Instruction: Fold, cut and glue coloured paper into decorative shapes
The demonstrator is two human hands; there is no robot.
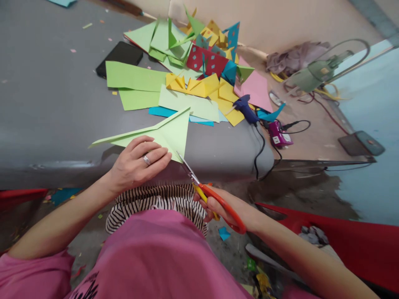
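A light green sheet of folded paper (173, 135) lies at the table's front edge, creased into a long pointed shape. My left hand (140, 162), with a ring on one finger, grips its near side; the fingers are together on top and the thumb is hidden. In my right hand (212, 203) are scissors (222, 203) with orange and yellow handles. Their blades point up and left, and the tips meet the paper's lower right part, just right of my left fingertips. How far the blades are apart is hard to see.
Behind the paper lie more green sheets (137, 77), yellow folded pieces (190, 86) and a heap of colourful cut paper. A blue glue gun (246, 109) with a cord lies right, beside a purple socket block (279, 135). A black flat case (120, 58) rests farther left.
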